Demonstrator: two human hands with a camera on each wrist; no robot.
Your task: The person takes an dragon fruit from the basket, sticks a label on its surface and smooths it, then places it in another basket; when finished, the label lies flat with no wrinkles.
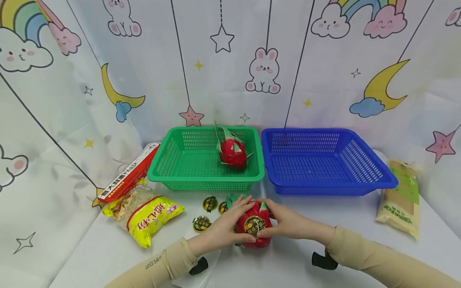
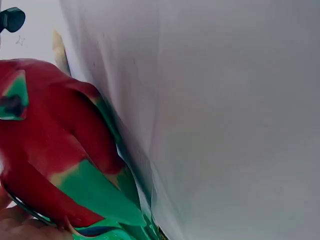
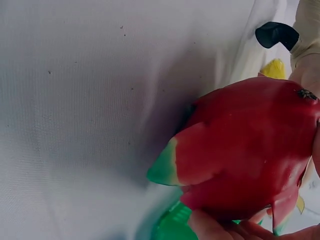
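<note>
Both my hands grip a red dragon fruit [image 1: 263,242] with green-tipped scales, low over the white table in front of the baskets. A round black-and-gold sticker [image 1: 254,225] is on the side facing me. My left hand [image 1: 230,225] is around the fruit's left side and my right hand [image 1: 289,224] around its right, with both thumbs at the sticker's lower edge. In the left wrist view the dragon fruit [image 2: 45,135] fills the left side; in the right wrist view fingers curl under the dragon fruit [image 3: 245,145]. More round stickers [image 1: 202,223] lie left of it.
A green basket [image 1: 201,179] holds another dragon fruit [image 1: 233,153]. Beside it stands a blue basket [image 1: 331,188]. On the left are a yellow pasta bag [image 1: 151,216] and a red pasta box [image 1: 131,172]; a beige packet [image 1: 399,200] lies at far right.
</note>
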